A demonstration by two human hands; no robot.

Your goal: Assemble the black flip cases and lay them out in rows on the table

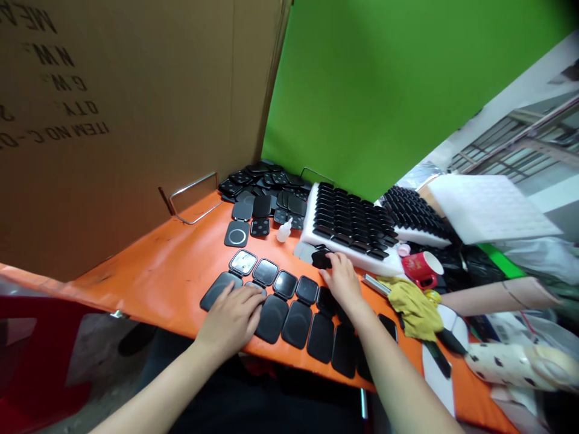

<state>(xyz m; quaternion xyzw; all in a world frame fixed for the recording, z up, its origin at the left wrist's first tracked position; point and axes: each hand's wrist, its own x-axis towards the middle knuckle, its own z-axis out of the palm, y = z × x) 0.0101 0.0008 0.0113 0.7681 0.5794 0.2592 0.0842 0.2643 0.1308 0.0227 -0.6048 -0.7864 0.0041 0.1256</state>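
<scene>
Across the front of the orange table lies a row of black hinged folding panels point(297, 324), each opened to a larger flat part and a smaller framed part. My left hand point(231, 318) rests palm down over the panels at the row's left end, its fingers spread and partly covering two of them. My right hand point(344, 278) reaches past the row, thumb and fingers closed at the edge of a small black piece point(320, 259) in front of the white foam tray point(311, 211). Several black pieces stand in rows in that tray. My right forearm hides part of the panel row.
Loose black panels point(262, 181) lie heaped at the back corner, near a small white dropper bottle point(284, 231). Cardboard point(136, 120) and a green board point(362, 90) wall the table. At right are a red mug point(418, 269), a yellow cloth point(414, 307) and another filled tray point(427, 236).
</scene>
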